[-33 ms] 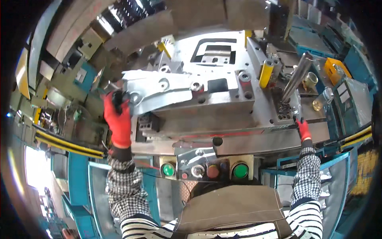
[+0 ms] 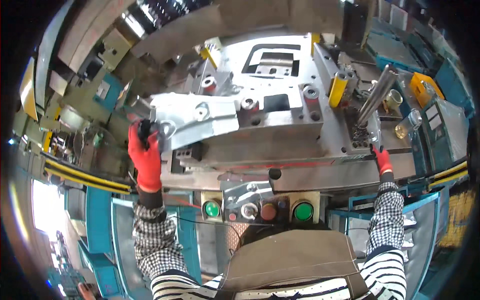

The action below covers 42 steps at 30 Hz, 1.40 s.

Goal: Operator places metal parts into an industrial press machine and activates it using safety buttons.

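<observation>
My left hand [image 2: 145, 156], in a red glove with dark fingertips, grips the left end of a shiny formed sheet metal part [image 2: 197, 119]. The part is held tilted over the front left of a heavy steel die [image 2: 265, 142]; its right end overlaps the die top, and I cannot tell whether they touch. On the far right my right hand [image 2: 382, 159], also in a red glove, reaches to the die's side beside an upright steel post [image 2: 377, 97]. Its fingers are closed at a thin shiny piece [image 2: 375, 134] that I cannot make out.
A second metal part [image 2: 247, 193] lies on the control box between two green buttons [image 2: 212, 209], near a red button [image 2: 268, 211]. Yellow posts [image 2: 338, 90] stand on the die. A clear jar [image 2: 409, 124] and an orange bin [image 2: 425, 89] are at right. Yellow-black bars [image 2: 87, 175] flank the bench.
My left hand and the metal part have shifted slightly left, and the part's tilt has changed a little. The right hand stays by the steel post.
</observation>
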Available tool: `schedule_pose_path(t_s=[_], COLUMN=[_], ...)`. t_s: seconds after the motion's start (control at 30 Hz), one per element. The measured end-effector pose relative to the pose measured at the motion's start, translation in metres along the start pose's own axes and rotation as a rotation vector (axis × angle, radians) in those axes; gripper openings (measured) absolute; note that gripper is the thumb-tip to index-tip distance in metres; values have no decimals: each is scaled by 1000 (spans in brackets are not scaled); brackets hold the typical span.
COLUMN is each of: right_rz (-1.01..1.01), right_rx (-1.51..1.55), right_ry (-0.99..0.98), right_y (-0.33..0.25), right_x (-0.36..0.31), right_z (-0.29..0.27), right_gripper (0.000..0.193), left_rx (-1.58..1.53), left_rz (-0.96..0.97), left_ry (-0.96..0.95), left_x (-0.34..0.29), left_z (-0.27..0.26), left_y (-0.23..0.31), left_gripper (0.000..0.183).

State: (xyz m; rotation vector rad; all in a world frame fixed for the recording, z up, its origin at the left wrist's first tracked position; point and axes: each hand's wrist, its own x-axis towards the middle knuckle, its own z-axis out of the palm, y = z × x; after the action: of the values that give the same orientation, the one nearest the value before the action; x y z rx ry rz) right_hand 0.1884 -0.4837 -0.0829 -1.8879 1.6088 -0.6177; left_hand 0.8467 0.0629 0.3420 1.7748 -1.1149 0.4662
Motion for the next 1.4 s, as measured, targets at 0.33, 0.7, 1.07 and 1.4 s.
schedule_pose_path(t_s=[0.33, 0.7, 1.07, 1.4], right_rz=[-84, -344, -111, -645], right_rx=[-202, -210, 350, 839], right_ry=[38, 115, -174, -793], right_y=[15, 9, -65, -523], right_x=[66, -84, -250, -134], right_z=[-30, -157, -203, -32], right_gripper=[41, 50, 55, 47], left_rx=[236, 296, 265, 122], left_rz=[-177, -375, -432, -431], left_ry=[-280, -48, -348, -314], left_x=[-253, -348, -369, -363], left_z=[-8, 92, 94, 85], left_y=[-18, -48, -101, -101], left_gripper=[43, 56, 64, 53])
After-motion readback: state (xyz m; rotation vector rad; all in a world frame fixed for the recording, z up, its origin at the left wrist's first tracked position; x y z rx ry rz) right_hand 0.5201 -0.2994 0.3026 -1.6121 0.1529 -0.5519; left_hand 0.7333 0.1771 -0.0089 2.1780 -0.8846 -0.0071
